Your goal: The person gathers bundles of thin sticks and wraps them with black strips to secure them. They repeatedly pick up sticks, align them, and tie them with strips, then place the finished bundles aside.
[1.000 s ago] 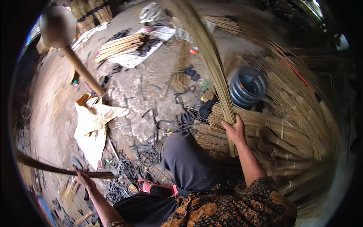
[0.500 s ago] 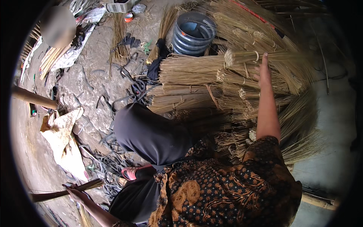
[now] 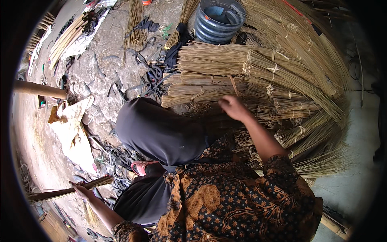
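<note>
Dozens of tied bundles of thin tan sticks make up the big heap (image 3: pixel 282 80) that spreads ahead of and to the outer side of the right hand (image 3: pixel 233 107). That hand hovers low over the near edge of the heap, fingers curled and half closed, with nothing clearly gripped in it; whether the fingertips touch the bundle (image 3: pixel 201 93) lying just beyond them cannot be told. To pick one bundle cleanly, the sound way would be to close the fingers around its bound neck, where the pale tie wraps it, rather than around the loose splayed end, so the sticks stay together and neighbouring bundles are not dragged along.

Between the two arms sit the person's knees under dark cloth (image 3: pixel 161 133). Past the right hand, at the far side of the heap, stands a ribbed grey bucket (image 3: pixel 219 20). Off to the left lies a crumpled pale sack (image 3: pixel 74 133) on the dirt floor (image 3: pixel 100 68), among black strips and cords (image 3: pixel 153 76).

Down by the lower left, the left hand (image 3: pixel 82 189) is closed around a slim sheaf of sticks (image 3: pixel 60 192) that juts outward, away from the body and well apart from the heap. Keeping that grip firm near the sheaf's middle would probably stop it sagging while the other hand works. Just inward of it a pink sandal (image 3: pixel 141 166) peeks out.
</note>
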A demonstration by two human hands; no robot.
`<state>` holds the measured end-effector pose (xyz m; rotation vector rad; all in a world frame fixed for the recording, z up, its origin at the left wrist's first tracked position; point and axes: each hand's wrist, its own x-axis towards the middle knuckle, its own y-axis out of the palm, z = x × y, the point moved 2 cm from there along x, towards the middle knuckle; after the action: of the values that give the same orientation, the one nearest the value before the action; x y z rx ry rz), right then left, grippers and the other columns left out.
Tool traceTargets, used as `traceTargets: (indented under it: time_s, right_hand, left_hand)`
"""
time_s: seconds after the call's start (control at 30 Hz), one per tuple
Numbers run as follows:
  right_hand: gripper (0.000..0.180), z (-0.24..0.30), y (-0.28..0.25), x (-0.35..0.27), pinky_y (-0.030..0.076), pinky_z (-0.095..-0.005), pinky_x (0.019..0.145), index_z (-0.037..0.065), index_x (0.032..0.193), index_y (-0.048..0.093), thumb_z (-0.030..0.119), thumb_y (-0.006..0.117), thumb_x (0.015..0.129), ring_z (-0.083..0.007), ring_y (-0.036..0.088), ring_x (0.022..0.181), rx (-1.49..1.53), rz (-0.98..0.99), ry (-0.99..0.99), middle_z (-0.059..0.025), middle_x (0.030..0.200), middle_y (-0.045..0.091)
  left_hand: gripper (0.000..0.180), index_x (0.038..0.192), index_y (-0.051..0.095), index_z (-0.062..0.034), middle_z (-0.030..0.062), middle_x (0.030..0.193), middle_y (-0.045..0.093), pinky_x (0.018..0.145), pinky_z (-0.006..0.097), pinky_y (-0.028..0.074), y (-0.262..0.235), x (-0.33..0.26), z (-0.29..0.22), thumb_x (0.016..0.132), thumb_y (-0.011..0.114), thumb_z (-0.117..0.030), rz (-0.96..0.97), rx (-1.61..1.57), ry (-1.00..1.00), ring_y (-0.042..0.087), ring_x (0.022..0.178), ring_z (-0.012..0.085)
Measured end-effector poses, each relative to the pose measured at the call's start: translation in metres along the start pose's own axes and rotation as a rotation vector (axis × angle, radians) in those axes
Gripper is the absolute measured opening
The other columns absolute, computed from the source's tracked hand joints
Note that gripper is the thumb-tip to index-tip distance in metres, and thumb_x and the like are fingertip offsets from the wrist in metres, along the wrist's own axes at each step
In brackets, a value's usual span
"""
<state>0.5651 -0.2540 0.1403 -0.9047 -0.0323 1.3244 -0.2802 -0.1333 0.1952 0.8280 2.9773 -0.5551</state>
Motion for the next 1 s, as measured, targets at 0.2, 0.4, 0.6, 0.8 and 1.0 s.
traceTargets:
  time_s: [0.2,0.4,0.6,0.8,1.0]
  right_hand:
    - [0.050,-0.042,0.037,-0.028,0.051,-0.0529,0.104,0.004,0.140,0.055,0.021,0.067,0.095,-0.0456,0.057,0.127,-0.515,-0.197,-0.013,-0.0202,0.143,0.057]
    - [0.041,-0.068,0.028,-0.029,0.053,-0.0545,0.100,0.005,0.135,0.057,0.012,0.058,0.094,-0.0435,0.059,0.122,-0.726,-0.229,0.060,-0.0182,0.136,0.058]
    - [0.033,-0.082,0.043,-0.020,0.052,-0.0573,0.098,0.007,0.128,0.058,0.015,0.053,0.096,-0.0442,0.060,0.119,-0.870,-0.308,0.035,-0.0194,0.128,0.058]
    - [0.034,-0.091,0.051,-0.014,0.048,-0.0582,0.105,0.004,0.128,0.057,0.014,0.054,0.096,-0.0432,0.055,0.130,-0.896,-0.316,-0.090,-0.0209,0.133,0.057]
    - [0.026,-0.090,0.047,-0.008,0.052,-0.0523,0.103,0.007,0.123,0.063,0.015,0.052,0.100,-0.0364,0.056,0.130,-1.044,-0.252,-0.122,-0.0137,0.132,0.060]
  left_hand:
    - [0.063,0.099,0.067,-0.0010,0.0083,0.090,0.056,0.077,0.041,0.052,-0.006,-0.010,0.000,0.099,0.064,-0.064,-0.037,0.089,0.000,0.056,0.081,0.0218]
    - [0.063,0.094,0.067,-0.0031,0.0097,0.091,0.059,0.076,0.043,0.050,-0.011,-0.002,0.009,0.100,0.062,-0.066,-0.042,0.159,0.001,0.056,0.082,0.0224]
    - [0.066,0.086,0.069,-0.0025,0.0088,0.084,0.063,0.077,0.044,0.052,-0.013,0.001,0.008,0.101,0.060,-0.067,0.040,0.218,0.007,0.060,0.078,0.0230]
    - [0.065,0.094,0.066,0.0000,0.0105,0.087,0.059,0.076,0.045,0.052,-0.008,-0.007,0.005,0.099,0.063,-0.065,-0.039,0.155,0.004,0.057,0.078,0.0242]
    - [0.074,0.114,0.067,0.0024,0.0111,0.089,0.060,0.080,0.045,0.052,-0.009,-0.013,0.000,0.099,0.059,-0.069,-0.019,0.254,-0.005,0.057,0.080,0.0252]
